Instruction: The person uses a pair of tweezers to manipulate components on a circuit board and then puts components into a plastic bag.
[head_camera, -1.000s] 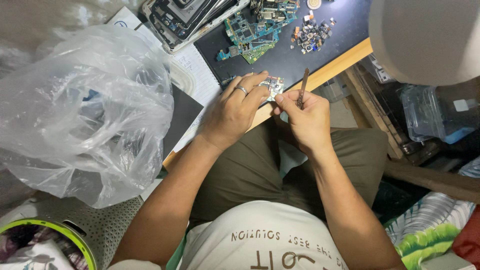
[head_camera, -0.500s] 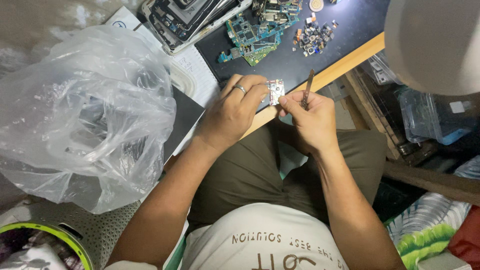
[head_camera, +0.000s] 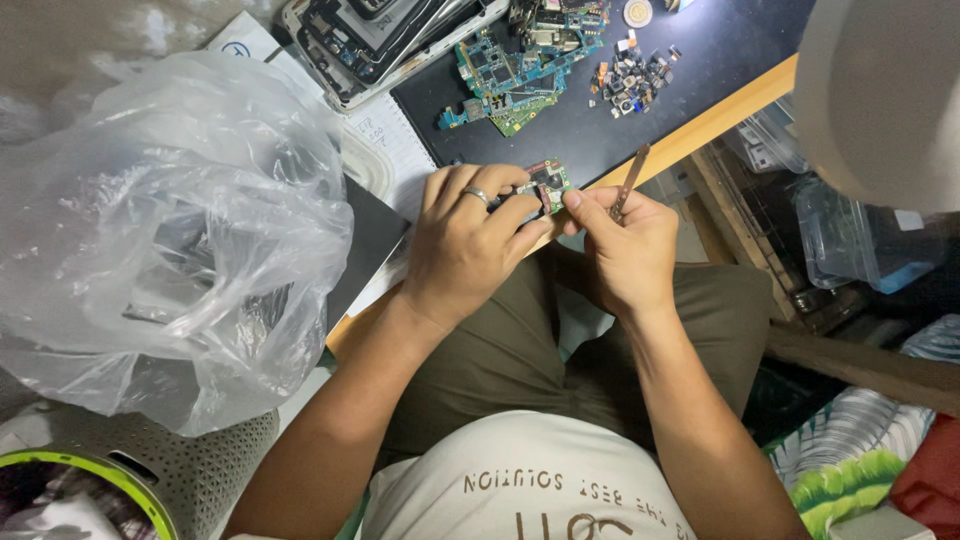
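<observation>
fingers of the left hand (head_camera: 468, 240) are pinching a small green circuit board (head_camera: 547, 184) over the worktop's (head_camera: 700, 60) near edge, while the right hand (head_camera: 622, 240) is gripping a thin metal tool (head_camera: 630, 180) and touching the board.

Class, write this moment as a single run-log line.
left hand: holds small circuit board | right hand: holds thin metal tool, thumb at board | dark mat: loose boards, small parts
</observation>
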